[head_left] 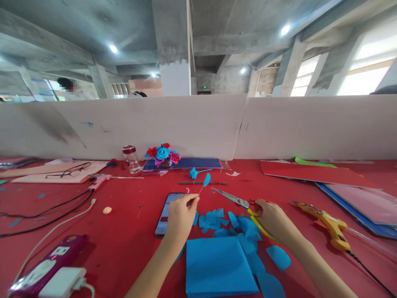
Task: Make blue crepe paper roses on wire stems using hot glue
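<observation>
My left hand (182,213) is closed in a pinch on a thin stem that carries a small blue paper petal (206,179) at its upper end. In my right hand (274,219) are scissors (231,198) with yellow and red handles, their blades pointing left towards the petal but apart from it. Below the hands lie several cut blue paper pieces (212,219) and a stack of blue paper (218,267). A finished blue paper flower (193,173) on a stem rests beyond, near a thin dark stick (186,183).
A phone (161,221) lies partly behind my left hand. Right of my right hand is a yellow glue gun (338,231), with coloured sheets (366,203) behind. A glass jar (132,160) and paper bouquet (162,154) stand by the partition. Lower left sits a purple power strip (52,263) with cables.
</observation>
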The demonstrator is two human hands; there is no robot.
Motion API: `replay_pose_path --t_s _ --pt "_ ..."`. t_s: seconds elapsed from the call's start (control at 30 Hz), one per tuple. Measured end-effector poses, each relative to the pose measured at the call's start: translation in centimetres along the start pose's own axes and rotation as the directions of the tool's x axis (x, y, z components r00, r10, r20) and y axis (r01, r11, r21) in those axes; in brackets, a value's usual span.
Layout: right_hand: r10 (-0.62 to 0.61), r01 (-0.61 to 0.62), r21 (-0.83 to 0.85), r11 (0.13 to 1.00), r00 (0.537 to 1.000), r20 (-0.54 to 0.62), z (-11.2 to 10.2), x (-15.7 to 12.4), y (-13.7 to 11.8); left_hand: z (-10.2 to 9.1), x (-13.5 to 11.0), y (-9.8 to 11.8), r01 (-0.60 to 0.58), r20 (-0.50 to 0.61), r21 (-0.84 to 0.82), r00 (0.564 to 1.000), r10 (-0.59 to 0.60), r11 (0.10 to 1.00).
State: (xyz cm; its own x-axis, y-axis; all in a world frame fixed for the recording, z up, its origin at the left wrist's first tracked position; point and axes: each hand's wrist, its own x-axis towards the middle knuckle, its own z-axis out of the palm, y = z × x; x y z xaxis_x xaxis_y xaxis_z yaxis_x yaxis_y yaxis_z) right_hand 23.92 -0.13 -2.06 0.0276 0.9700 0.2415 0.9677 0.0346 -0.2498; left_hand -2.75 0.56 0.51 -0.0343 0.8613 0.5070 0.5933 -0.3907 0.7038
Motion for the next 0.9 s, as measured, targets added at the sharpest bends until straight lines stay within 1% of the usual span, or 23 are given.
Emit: replay_pose_path --t_s 0.07,0.1,0.13,0.2,0.23,0.27,0.3,0.37,0.4,0.43,0.47,0.5,0.53,0.6,0.67,0.73,0.8,0.9 --pt "0.065 -0.065 -0.058 0.996 0.998 0.008 0.6 0.3 0.8 0.1 0.0 0.2 0.109 0.066 -0.169 0.993 -0.099 0.979" --pt "0.083 -0.082 -0.072 0.994 0.996 0.013 0.9 0.3 1.2 0.2 0.0 0.3 0.182 0.119 -0.264 0.981 -0.155 0.947" --pt "0.088 -0.087 -0.076 0.993 0.996 0.018 1.2 0.4 1.5 0.3 0.0 0.4 0.262 0.182 -0.354 0.961 -0.209 0.898" --pt "0.081 -0.08 -0.065 0.995 0.997 0.018 1.5 0.4 1.9 0.6 -0.2 0.8 0.413 0.307 -0.486 0.906 -0.291 0.77" --pt "0.076 -0.075 -0.057 0.996 0.997 0.014 1.5 0.4 1.9 0.8 -0.3 1.1 0.471 0.364 -0.524 0.877 -0.314 0.71" --pt "0.071 -0.07 -0.049 0.996 0.997 0.007 1.4 0.4 1.8 1.0 -0.5 1.3 0.508 0.405 -0.538 0.856 -0.322 0.673" --pt "0.062 -0.062 -0.05 0.997 0.998 -0.001 1.2 0.4 1.5 1.1 -0.6 1.6 0.523 0.421 -0.547 0.847 -0.325 0.653" --pt "0.016 -0.015 0.01 1.0 0.999 -0.04 0.4 0.1 0.4 1.4 -1.1 2.0 0.514 0.444 -0.551 0.848 -0.29 0.657" --pt "-0.02 0.026 0.085 0.996 0.998 -0.064 0.0 -0.1 -0.4 1.6 -1.3 2.1 0.494 0.444 -0.543 0.855 -0.268 0.679" --pt "-0.064 0.087 0.23 0.969 0.993 -0.102 -0.3 -0.4 -1.4 1.7 -1.5 2.2 0.469 0.443 -0.523 0.863 -0.243 0.712" --pt "-0.099 0.144 0.404 0.904 0.986 -0.132 -0.6 -0.7 -2.4 1.8 -1.7 2.4 0.434 0.433 -0.496 0.874 -0.219 0.752" --pt "-0.114 0.171 0.56 0.811 0.984 -0.136 -0.7 -1.0 -3.5 1.9 -1.9 2.4 0.389 0.415 -0.461 0.889 -0.193 0.798" --pt "-0.119 0.169 0.684 0.71 0.986 -0.12 -0.8 -1.4 -4.5 1.9 -2.0 2.5 0.34 0.394 -0.423 0.904 -0.167 0.84" --pt "-0.086 0.095 0.844 0.527 0.995 -0.059 -0.6 -2.0 -6.1 2.0 -2.3 2.7 0.244 0.349 -0.351 0.93 -0.115 0.904" --pt "-0.034 -0.006 0.925 0.38 0.999 0.021 -0.3 -2.4 -7.0 2.1 -2.5 2.8 0.189 0.328 -0.301 0.941 -0.085 0.935" --pt "0.017 -0.092 0.956 0.28 0.996 0.091 -0.2 -2.5 -7.2 2.2 -2.6 2.9 0.179 0.336 -0.274 0.938 -0.08 0.945" --pt "0.048 -0.146 0.966 0.215 0.989 0.139 -0.1 -2.4 -7.1 2.4 -2.6 3.0 0.19 0.351 -0.267 0.932 -0.088 0.945" --pt "0.058 -0.168 0.976 0.142 0.985 0.161 -0.2 -2.2 -6.7 2.6 -2.7 3.0 0.201 0.374 -0.27 0.923 -0.09 0.941"
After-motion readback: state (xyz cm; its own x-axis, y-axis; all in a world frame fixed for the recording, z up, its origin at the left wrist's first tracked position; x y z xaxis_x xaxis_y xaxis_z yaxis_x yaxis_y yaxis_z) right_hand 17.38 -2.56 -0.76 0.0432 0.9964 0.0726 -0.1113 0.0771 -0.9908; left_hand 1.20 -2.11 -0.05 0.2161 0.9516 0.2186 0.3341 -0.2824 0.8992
